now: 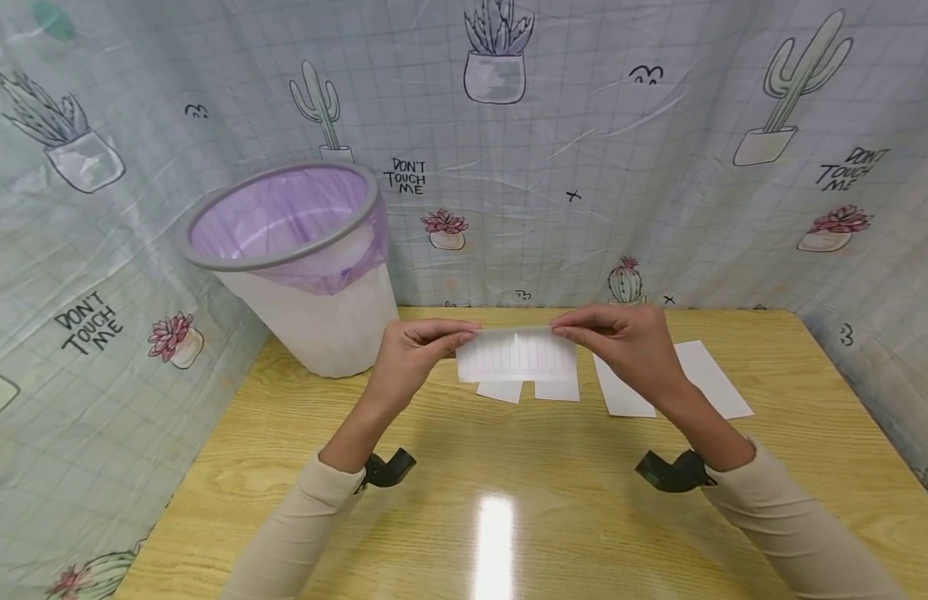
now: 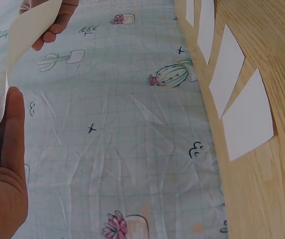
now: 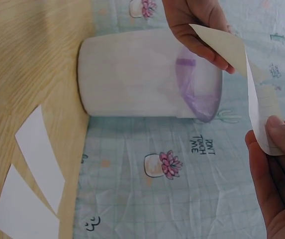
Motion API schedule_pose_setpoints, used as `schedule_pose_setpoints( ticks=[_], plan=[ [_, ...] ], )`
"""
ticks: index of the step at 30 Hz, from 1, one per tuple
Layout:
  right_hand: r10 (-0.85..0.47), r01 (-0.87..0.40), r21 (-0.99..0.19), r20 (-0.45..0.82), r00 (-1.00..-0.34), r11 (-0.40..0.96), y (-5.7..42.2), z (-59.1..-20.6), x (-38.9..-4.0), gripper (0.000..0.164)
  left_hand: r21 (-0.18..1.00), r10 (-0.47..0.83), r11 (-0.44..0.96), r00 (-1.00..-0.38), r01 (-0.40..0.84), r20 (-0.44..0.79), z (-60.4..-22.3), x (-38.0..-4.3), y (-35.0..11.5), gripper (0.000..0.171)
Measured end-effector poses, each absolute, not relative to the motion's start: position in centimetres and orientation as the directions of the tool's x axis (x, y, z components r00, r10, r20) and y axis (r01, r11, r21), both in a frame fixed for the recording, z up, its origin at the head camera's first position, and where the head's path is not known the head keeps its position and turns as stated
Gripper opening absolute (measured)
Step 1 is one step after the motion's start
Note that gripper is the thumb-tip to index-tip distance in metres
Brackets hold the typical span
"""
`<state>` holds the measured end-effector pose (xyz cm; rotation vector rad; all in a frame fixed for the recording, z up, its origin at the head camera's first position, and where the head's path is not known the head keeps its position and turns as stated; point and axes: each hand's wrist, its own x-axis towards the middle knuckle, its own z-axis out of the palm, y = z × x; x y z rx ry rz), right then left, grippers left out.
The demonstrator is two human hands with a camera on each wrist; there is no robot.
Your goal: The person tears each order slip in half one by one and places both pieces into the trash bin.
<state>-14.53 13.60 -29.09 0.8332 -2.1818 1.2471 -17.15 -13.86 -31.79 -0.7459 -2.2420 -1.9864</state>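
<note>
A lined white sheet of paper [image 1: 516, 358] is held up above the table between both hands. My left hand [image 1: 411, 358] pinches its left upper corner between thumb and fingers. On the opposite corner, my right hand [image 1: 629, 342] pinches in the same way. In the left wrist view the sheet [image 2: 30, 32] bends sharply between the two hands; whether it is torn at the bend I cannot tell. The right wrist view shows the right thumb [image 3: 279, 127] pressed on the lined face. Behind and below the sheet, white paper pieces [image 1: 557, 391] lie on the table.
Two larger white papers [image 1: 713, 379] lie to the right on the wooden table [image 1: 569, 500]. At the back left stands a white bin [image 1: 321, 325] with a purple liner. A cactus-print curtain [image 1: 509, 167] hangs behind the table.
</note>
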Motion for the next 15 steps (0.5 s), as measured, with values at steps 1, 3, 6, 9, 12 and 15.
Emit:
schedule_pose_setpoints(
  ticks=[1,3,6,9,12,15],
  plan=[
    [-0.263,-0.710,-0.583,0.669,-0.695,0.395,13.7,-29.3,-14.7,0.016,0.920,0.315,0.061,-0.882,0.387,0.350,-31.8,-17.1,-13.9,0.017],
    [-0.264,-0.711,-0.585,0.669,-0.695,0.390,13.9,-30.0,-15.1,0.018,0.918,0.311,0.078,-0.884,0.390,0.349,-31.8,-17.2,-13.8,0.017],
    [-0.269,-0.711,-0.582,0.667,-0.695,0.394,14.4,-31.1,-15.9,0.020,0.917,0.307,0.097,-0.888,0.386,0.342,-31.7,-17.2,-13.9,0.018],
    [-0.242,-0.679,-0.604,0.646,-0.724,0.417,15.1,-31.3,-16.1,0.018,0.931,0.276,0.054,-0.902,0.360,0.333,-31.8,-17.5,-14.5,0.019],
    [-0.168,-0.622,-0.627,0.627,-0.760,0.469,16.0,-30.7,-15.5,0.013,0.937,0.197,-0.006,-0.918,0.350,0.345,-31.8,-17.8,-16.1,0.021],
    [-0.110,-0.582,-0.624,0.627,-0.771,0.522,17.3,-30.0,-14.9,0.011,0.932,0.124,-0.017,-0.924,0.363,0.363,-31.8,-18.0,-18.0,0.023]
  ],
)
